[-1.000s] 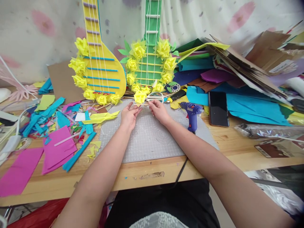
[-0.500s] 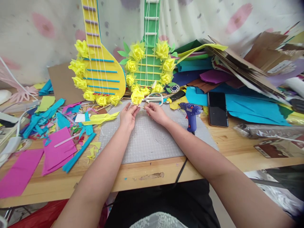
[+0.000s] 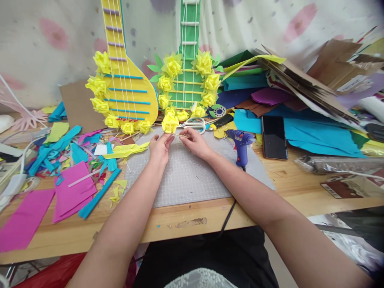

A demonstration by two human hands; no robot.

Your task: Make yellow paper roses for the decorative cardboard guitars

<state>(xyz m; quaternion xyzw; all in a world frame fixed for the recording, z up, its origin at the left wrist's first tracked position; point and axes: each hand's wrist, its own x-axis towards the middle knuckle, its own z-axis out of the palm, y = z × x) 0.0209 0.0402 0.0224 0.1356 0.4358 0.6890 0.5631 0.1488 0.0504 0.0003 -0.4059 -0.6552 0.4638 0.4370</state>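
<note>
A yellow paper flower point(image 3: 170, 123) is pinched at its base in the fingertips of my left hand point(image 3: 160, 148), above the back part of the grey cutting mat point(image 3: 186, 188). My right hand point(image 3: 195, 142) is closed on a thin pale stick point(image 3: 181, 136), whose left end lies close to the flower's base. Whether the stick touches the flower I cannot tell. Just behind my hands lie white-handled scissors point(image 3: 196, 125). Beyond them stand a green paper instrument point(image 3: 187, 94) and a yellow one point(image 3: 135, 86), both edged with yellow flowers.
Right of my hands a blue glue gun point(image 3: 241, 144) stands on the mat, its cord over the table edge. A phone point(image 3: 274, 138) and stacked coloured paper point(image 3: 318, 136) are farther right. Magenta sheets point(image 3: 73, 190) and paper scraps point(image 3: 76, 152) cover the left side.
The yellow flower and my left hand have shifted slightly left. The gap between my hands is a little wider, and more of the thin stick shows.
</note>
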